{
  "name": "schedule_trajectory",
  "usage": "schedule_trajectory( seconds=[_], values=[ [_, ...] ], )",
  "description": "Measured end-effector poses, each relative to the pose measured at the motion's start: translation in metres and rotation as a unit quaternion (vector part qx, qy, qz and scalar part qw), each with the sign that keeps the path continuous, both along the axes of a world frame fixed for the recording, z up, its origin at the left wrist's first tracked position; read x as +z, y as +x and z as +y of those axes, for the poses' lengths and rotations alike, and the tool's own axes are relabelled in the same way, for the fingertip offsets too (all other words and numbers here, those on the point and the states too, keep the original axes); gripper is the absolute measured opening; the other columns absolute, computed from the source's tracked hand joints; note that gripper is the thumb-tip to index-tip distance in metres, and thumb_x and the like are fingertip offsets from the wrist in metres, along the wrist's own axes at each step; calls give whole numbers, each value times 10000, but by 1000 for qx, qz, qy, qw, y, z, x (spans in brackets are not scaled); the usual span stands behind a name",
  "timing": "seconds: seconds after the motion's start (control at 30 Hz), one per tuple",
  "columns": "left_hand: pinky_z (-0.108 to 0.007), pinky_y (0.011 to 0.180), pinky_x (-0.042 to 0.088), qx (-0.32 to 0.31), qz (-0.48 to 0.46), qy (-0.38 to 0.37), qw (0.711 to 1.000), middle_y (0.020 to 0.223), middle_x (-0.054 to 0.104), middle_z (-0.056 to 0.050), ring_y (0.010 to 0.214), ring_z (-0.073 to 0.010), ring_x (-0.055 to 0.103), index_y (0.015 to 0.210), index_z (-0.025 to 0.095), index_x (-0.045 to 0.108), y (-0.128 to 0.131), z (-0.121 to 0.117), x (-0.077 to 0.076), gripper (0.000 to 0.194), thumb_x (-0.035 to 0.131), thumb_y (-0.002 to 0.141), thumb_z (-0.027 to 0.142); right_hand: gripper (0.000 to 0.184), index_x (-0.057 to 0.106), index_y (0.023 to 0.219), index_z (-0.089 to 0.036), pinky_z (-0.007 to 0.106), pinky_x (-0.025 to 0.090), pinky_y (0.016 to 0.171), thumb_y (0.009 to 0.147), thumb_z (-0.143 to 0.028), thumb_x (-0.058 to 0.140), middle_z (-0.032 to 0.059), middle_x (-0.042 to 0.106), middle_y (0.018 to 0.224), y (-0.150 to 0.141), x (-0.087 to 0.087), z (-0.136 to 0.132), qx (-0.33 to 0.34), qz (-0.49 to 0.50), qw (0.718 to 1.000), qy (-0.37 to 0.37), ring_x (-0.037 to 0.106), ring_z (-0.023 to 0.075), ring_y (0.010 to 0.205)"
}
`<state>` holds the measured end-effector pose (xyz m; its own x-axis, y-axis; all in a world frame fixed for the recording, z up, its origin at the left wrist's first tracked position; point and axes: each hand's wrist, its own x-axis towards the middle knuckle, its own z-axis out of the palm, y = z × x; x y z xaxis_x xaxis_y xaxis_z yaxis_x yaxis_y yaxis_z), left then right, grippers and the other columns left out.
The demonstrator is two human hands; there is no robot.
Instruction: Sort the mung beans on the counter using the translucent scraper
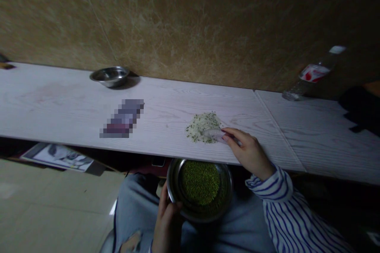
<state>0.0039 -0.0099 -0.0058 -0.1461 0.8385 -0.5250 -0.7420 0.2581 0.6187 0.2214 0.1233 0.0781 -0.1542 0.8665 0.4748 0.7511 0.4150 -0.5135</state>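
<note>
My left hand [166, 217] grips the rim of a steel bowl [175, 195] full of green beans [200, 182], held on my lap below the table edge. My right hand [247, 151] rests on the pale wooden table [65, 106] with its fingers pinched round a small pale spoon-like tool [214, 134]. The tool's tip lies in a small heap of mixed white grains and green beans [202, 125] near the table's front edge. My right sleeve is striped blue and white.
An empty steel bowl [110, 75] stands at the back of the table by the wall. A blurred flat object [123, 118] lies left of the heap. A plastic bottle [311, 74] leans at the right, next to a dark object [360, 108]. A magazine [61, 156] lies under the table.
</note>
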Motion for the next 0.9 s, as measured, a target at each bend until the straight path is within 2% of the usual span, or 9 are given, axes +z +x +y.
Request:
schedule_trajectory(
  seconds=[0.23, 0.43, 0.8, 0.9],
  values=[
    [-429, 901, 523, 0, -10, 9, 1000, 1191, 725, -65, 1191, -362, 587, 1374, 305, 598, 1, -1, 4, 704, 729, 686, 242, 237, 746, 1099, -231, 374, 606, 854, 938, -261, 574, 73, 791, 1069, 4, 1, -16, 0, 8, 1000, -4, 745, 230, 963],
    [-437, 889, 531, 3, 5, 13, 1000, 1193, 724, -74, 1162, -368, 604, 1359, 312, 622, 1, -2, 4, 703, 766, 672, 272, 255, 747, 1095, -215, 386, 610, 830, 941, -275, 553, 92, 793, 1057, 9, 0, -15, -24, 4, 1000, 6, 751, 251, 956],
    [-458, 936, 512, -2, 2, 20, 1000, 1254, 696, -89, 1218, -381, 569, 1359, 285, 617, 3, -3, 4, 692, 750, 681, 265, 225, 744, 1082, -225, 356, 604, 834, 957, -268, 563, 72, 796, 1010, 8, 1, -30, 10, -11, 1000, 9, 749, 226, 932],
    [-464, 929, 516, -2, 3, 14, 1000, 1247, 693, -92, 1236, -391, 552, 1368, 284, 607, 2, -3, 0, 705, 760, 680, 281, 221, 745, 1079, -230, 363, 605, 833, 954, -281, 569, 74, 794, 1024, 13, 3, -35, 0, -7, 1000, 12, 747, 233, 943]
  ],
)
